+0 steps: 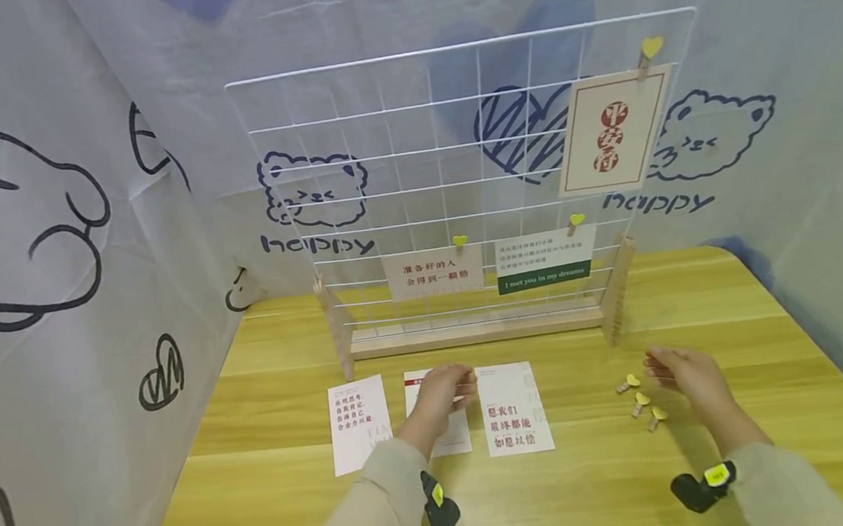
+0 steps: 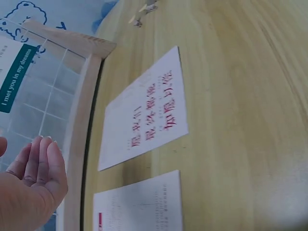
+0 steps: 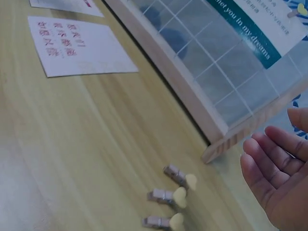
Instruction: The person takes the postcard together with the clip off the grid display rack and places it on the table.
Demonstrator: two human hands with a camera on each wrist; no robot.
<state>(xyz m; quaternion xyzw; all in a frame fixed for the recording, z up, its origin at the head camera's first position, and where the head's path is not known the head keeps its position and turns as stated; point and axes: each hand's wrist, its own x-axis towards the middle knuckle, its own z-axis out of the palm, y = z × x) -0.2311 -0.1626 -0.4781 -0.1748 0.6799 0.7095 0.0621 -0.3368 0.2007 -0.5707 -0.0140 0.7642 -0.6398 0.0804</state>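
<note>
My left hand [image 1: 444, 395] hovers above the middle paper card [image 1: 452, 442], covering part of it; its fingers bend loosely around nothing. A card with red lettering [image 1: 513, 409] lies just right of that hand, and another card [image 1: 359, 427] lies to its left. The right hand [image 1: 691, 377] is held beside three small wooden clothespins [image 3: 166, 196] with yellow hearts on the table. In the right wrist view its fingers are gently curved and the palm holds nothing. Both hands are in front of a white wire grid rack [image 1: 473, 331] on a wooden base.
Clipped to the grid are a bordered card [image 1: 578, 157] at upper right, a pale pink card [image 1: 434, 283] low in the middle and a white-and-green card [image 1: 546, 273] beside it. Heart clothespins hold them. A printed cloth [image 1: 168, 34] hangs behind the wooden table [image 1: 600, 498].
</note>
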